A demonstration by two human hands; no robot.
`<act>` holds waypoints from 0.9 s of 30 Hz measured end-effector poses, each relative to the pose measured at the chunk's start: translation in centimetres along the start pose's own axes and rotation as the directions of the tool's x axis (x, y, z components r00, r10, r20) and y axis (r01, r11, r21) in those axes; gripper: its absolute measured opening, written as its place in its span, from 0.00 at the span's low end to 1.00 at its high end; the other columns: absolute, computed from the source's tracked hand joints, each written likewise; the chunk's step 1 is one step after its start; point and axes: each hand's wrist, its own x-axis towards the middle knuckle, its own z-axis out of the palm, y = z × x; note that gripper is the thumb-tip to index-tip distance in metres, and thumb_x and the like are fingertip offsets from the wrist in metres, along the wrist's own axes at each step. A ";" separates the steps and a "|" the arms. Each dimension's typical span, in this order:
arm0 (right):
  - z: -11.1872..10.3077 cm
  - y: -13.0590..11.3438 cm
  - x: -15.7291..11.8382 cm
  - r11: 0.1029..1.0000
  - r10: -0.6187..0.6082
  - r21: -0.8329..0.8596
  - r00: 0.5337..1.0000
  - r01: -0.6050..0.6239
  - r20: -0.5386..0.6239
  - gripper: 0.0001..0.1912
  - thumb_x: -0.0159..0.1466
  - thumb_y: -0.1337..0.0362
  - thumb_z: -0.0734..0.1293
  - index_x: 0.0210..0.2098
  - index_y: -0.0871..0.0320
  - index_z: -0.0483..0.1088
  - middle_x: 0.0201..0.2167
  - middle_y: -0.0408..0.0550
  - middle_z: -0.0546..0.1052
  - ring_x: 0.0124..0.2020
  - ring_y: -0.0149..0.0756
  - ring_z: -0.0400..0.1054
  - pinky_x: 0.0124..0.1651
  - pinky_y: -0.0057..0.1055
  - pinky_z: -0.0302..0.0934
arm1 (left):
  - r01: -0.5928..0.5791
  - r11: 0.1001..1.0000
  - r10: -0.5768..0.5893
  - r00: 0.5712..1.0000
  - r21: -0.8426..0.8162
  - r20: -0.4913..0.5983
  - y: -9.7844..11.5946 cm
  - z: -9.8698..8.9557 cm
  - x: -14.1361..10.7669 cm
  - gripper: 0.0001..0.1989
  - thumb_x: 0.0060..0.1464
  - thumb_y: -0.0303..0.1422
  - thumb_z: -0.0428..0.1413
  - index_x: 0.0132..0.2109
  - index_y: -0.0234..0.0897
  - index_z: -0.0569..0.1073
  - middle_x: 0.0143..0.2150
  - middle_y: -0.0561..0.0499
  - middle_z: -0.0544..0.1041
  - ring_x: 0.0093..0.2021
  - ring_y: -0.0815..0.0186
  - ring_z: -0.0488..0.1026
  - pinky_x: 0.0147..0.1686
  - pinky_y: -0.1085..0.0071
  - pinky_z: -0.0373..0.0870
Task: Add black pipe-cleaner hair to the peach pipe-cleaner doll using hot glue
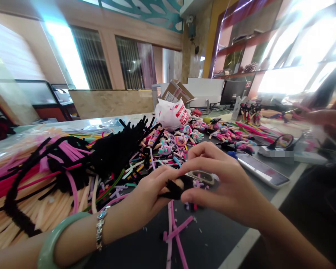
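Observation:
Near the middle of the view, my left hand [154, 186] pinches a small black fuzzy piece [173, 189] with a beige part in it. My right hand [221, 183] is closed round the other side of the same piece, thumb below and fingers above. The two hands touch at the fingertips. Pink fuzzy stems [172, 231] hang or lie just below the piece; which one cannot be told. Behind my right fingers lie scissors, of which a pale handle [203, 177] shows.
Bundles of beige stems [52, 209] and black stems [112, 149] cover the left. Beyond are small colourful figures [182, 139] and a white bag [172, 114]. A phone [263, 170] lies right. Another person's hand [324, 118] shows at the far right.

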 end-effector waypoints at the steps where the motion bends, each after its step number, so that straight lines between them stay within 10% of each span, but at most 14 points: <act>1: 0.0 -0.2 -0.1 0.999 -0.024 -0.038 1.000 0.024 0.008 0.13 0.55 0.60 0.73 0.40 0.56 0.74 0.36 0.44 0.65 0.40 0.33 0.61 0.43 0.28 0.57 | -0.010 1.000 0.010 1.000 0.027 0.013 0.1 -0.1 0.0 0.19 0.55 0.21 0.52 0.52 0.44 0.63 0.44 0.52 0.67 0.43 0.68 0.69 0.41 0.74 0.69; 16: 0.6 -0.8 -0.3 0.995 -0.029 -0.088 0.991 0.041 0.134 0.04 0.59 0.72 0.67 0.33 0.57 0.69 0.35 0.44 0.66 0.40 0.33 0.60 0.46 0.31 0.56 | 0.004 0.983 -0.033 0.988 0.182 0.153 -0.1 -0.6 0.3 0.20 0.54 0.17 0.47 0.49 0.44 0.63 0.45 0.52 0.66 0.45 0.66 0.67 0.47 0.68 0.66; 27: 0.5 -1.2 -0.1 0.981 0.189 0.043 0.982 -0.189 -0.006 0.05 0.55 0.73 0.68 0.28 0.56 0.73 0.27 0.41 0.72 0.30 0.30 0.66 0.34 0.27 0.59 | 0.081 0.973 -0.109 0.987 0.217 0.122 0.3 -0.9 0.6 0.25 0.54 0.16 0.48 0.54 0.45 0.61 0.47 0.51 0.66 0.46 0.67 0.67 0.48 0.69 0.66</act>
